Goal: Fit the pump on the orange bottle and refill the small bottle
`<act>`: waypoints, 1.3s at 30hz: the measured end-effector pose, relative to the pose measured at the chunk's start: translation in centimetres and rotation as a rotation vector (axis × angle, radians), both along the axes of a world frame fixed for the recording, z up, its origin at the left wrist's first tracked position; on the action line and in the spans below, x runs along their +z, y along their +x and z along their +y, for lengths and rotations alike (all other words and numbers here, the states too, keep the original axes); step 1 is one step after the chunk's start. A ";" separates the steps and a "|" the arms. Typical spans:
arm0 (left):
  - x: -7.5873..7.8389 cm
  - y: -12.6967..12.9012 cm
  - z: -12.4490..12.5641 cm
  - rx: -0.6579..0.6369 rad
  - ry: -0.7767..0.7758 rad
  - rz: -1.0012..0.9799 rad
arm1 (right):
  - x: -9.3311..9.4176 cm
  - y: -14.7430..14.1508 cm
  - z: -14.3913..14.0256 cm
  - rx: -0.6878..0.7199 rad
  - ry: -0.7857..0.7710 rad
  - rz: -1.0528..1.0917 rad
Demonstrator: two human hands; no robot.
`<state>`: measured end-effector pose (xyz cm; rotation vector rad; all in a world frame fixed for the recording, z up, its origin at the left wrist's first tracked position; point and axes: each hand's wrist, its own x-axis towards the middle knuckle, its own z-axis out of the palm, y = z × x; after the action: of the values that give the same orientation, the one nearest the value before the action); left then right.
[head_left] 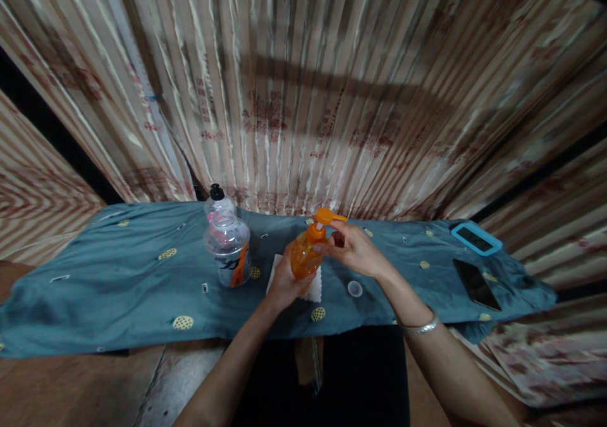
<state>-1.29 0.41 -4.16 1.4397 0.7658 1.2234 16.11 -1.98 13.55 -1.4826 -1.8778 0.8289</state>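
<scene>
An orange see-through pump bottle [306,254] leans slightly to the right above the table, some orange liquid showing inside it. My left hand [286,283] is wrapped round its lower body from the left. At the bottle's upper right, my right hand [356,248] has its fingers curled, the index finger at the orange pump head [329,216] and the thumb against the bottle near the collar. Beneath the bottle lies a white cloth with a scalloped edge [313,291], partly covered by my left hand. A small round clear cap [355,288] rests to the right of the cloth.
On the left stand a large clear plastic bottle [227,250] and, behind it, a clear bottle with a black top [217,192]. A blue-framed device [476,238] and a dark phone [476,284] lie at right on the blue-green tablecloth [137,288]. Patterned curtains [294,98] hang behind.
</scene>
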 end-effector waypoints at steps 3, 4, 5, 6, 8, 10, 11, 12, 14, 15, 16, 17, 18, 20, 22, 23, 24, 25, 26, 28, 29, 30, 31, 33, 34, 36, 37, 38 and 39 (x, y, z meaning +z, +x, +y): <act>0.1 -0.1 0.0 0.005 0.012 -0.003 | -0.8 -0.6 0.2 -0.033 0.011 0.022; 0.1 -0.1 0.0 0.009 0.010 0.002 | -1.0 -0.9 0.2 -0.076 0.024 0.021; 0.2 -0.1 -0.1 0.011 0.005 0.004 | -1.2 -1.3 0.3 -0.125 0.040 0.015; 0.2 -0.1 -0.1 0.012 0.000 0.002 | -1.3 -1.6 0.2 -0.174 0.057 0.007; 0.2 -0.1 -0.1 0.008 -0.003 -0.011 | -1.2 -1.9 0.1 -0.241 0.084 -0.008; 0.2 -0.1 -0.1 -0.001 0.000 -0.019 | -0.9 -1.7 -0.1 -0.227 0.071 -0.012; 0.2 -0.1 -0.1 -0.005 0.001 -0.014 | -0.8 -1.5 -0.1 -0.195 0.052 -0.006; 0.3 -0.1 -0.1 -0.005 -0.001 -0.006 | -0.6 -1.1 0.0 -0.148 0.027 0.005; 0.3 -0.1 0.0 -0.003 -0.006 0.005 | -0.5 -0.5 0.2 -0.048 -0.024 0.033; 0.3 -0.1 0.0 0.001 -0.008 0.006 | -0.5 -0.4 0.3 -0.012 -0.042 0.042; 0.3 -0.1 0.0 0.006 -0.008 0.006 | -0.6 -0.4 0.4 0.002 -0.051 0.047; 0.3 -0.1 -0.1 0.008 -0.007 0.004 | -0.7 -0.5 0.5 -0.010 -0.047 0.046; 0.3 -0.1 -0.1 0.008 -0.008 0.002 | -0.8 -0.8 0.5 -0.048 -0.028 0.040; 0.3 -0.2 -0.1 0.006 -0.017 0.001 | -1.0 -1.4 0.5 -0.165 0.040 0.019; 0.4 -0.2 -0.2 0.009 -0.035 0.005 | -0.9 -1.9 0.3 -0.251 0.099 -0.005; 0.4 -0.2 -0.2 0.010 -0.040 0.005 | -0.8 -2.0 0.2 -0.260 0.108 -0.013; 0.4 -0.2 -0.2 0.011 -0.040 0.005 | -0.7 -1.9 0.2 -0.248 0.102 -0.015; 0.4 -0.2 -0.2 0.010 -0.036 0.004 | -0.5 -1.6 0.1 -0.219 0.089 -0.013; 0.4 -0.1 -0.2 0.007 -0.030 0.001 | -0.3 -1.3 0.1 -0.175 0.069 -0.005; 0.4 0.0 -0.2 0.008 -0.028 -0.013 | -0.1 -0.6 0.1 -0.073 0.032 0.018; 0.4 0.1 -0.1 0.012 -0.031 -0.019 | -0.1 -0.4 0.1 -0.032 0.021 0.032; 0.4 0.1 -0.1 0.014 -0.036 -0.022 | -0.2 -0.3 0.2 -0.010 0.017 0.043; 0.4 0.1 -0.1 0.014 -0.038 -0.022 | -0.3 -0.4 0.3 -0.014 0.022 0.050; 0.3 0.1 0.0 0.012 -0.038 -0.017 | -0.8 -0.9 0.5 -0.100 0.061 0.049; 0.2 0.1 0.0 0.009 -0.038 -0.018 | -1.1 -1.3 0.5 -0.161 0.087 0.042; 0.1 0.0 0.0 0.005 -0.039 -0.038 | -1.7 -2.1 0.4 -0.272 0.138 0.024; 0.1 0.0 0.1 0.001 -0.038 -0.053 | -1.8 -2.3 0.3 -0.305 0.155 0.019; 0.0 0.0 0.1 -0.005 -0.035 -0.065 | -1.9 -2.4 0.2 -0.315 0.162 0.017; 0.0 0.0 0.1 -0.012 -0.031 -0.072 | -1.8 -2.4 0.1 -0.306 0.160 0.016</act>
<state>-1.30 0.49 -4.14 1.3661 0.7228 1.2422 13.71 -1.85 11.70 -1.6023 -1.6103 0.5327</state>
